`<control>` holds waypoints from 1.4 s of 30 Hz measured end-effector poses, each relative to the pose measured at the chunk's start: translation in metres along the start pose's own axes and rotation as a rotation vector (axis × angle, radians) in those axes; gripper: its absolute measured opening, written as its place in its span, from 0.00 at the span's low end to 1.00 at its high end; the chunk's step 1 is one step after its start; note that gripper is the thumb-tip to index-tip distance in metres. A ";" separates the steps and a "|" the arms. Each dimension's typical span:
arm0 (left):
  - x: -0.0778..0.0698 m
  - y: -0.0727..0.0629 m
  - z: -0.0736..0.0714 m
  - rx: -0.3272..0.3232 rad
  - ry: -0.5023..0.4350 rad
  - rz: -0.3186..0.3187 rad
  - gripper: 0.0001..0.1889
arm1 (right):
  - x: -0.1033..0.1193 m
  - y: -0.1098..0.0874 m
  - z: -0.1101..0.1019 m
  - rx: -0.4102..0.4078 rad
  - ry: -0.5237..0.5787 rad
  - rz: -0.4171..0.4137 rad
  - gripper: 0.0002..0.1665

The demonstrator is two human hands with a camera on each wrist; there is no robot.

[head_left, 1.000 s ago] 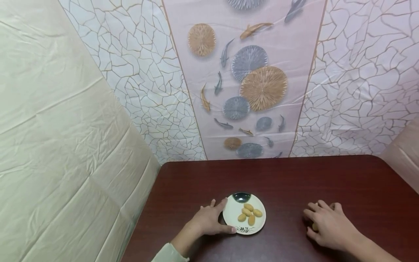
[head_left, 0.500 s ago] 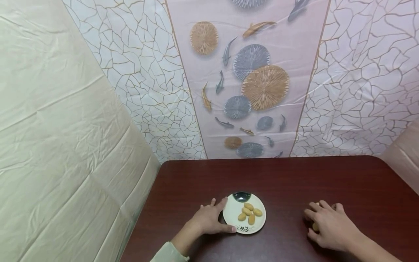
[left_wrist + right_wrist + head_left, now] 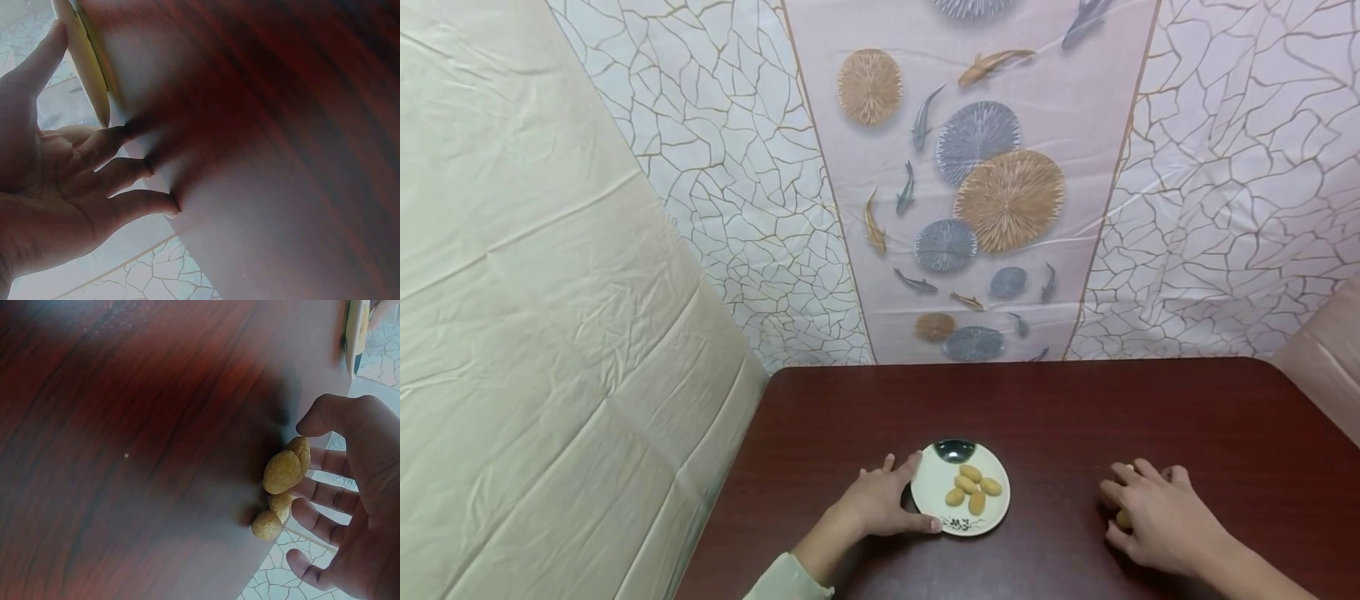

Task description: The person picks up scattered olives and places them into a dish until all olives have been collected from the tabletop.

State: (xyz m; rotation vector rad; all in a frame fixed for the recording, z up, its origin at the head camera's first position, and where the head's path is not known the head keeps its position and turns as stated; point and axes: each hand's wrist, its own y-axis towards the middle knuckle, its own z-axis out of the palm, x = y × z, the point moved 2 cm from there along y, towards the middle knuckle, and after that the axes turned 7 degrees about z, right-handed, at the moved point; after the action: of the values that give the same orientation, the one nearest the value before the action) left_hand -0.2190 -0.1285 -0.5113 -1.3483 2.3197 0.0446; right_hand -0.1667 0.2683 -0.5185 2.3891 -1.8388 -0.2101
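In the head view, the left hand (image 3: 880,502) lies at the near left side of a small round plate (image 3: 928,500). Its thumb and forefinger reach the rim, spread apart, while the other fingers extend down to the tabletop in the left wrist view. Several oval yellow-brown pieces (image 3: 966,485) with dull skins lie on the plate. Farther right, the right hand (image 3: 1161,517) arches palm down over a few more wrinkled ovals (image 3: 282,473). Its bent fingers stand behind them and its thumb beside the upper ones, with no clear pinch. Head view largely hides these ovals.
The dark red-brown table (image 3: 1037,408) runs back to a patterned cloth (image 3: 1000,275) hanging behind it. Pale cloth (image 3: 587,333) hangs along the left side, and more fabric stands at the right edge. Bare tabletop separates the plate from the right hand.
Both hands, the plate and the ovals keep their places. Only the head view has shifted very slightly.
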 end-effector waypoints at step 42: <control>0.000 0.001 -0.001 0.008 0.002 -0.004 0.61 | 0.012 0.005 -0.006 -0.114 0.059 -0.072 0.18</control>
State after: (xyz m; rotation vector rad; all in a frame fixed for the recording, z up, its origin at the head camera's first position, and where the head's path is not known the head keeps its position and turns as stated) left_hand -0.2201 -0.1278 -0.5109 -1.3499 2.3163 0.0334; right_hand -0.1670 0.2556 -0.5122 2.3600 -1.6709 -0.2418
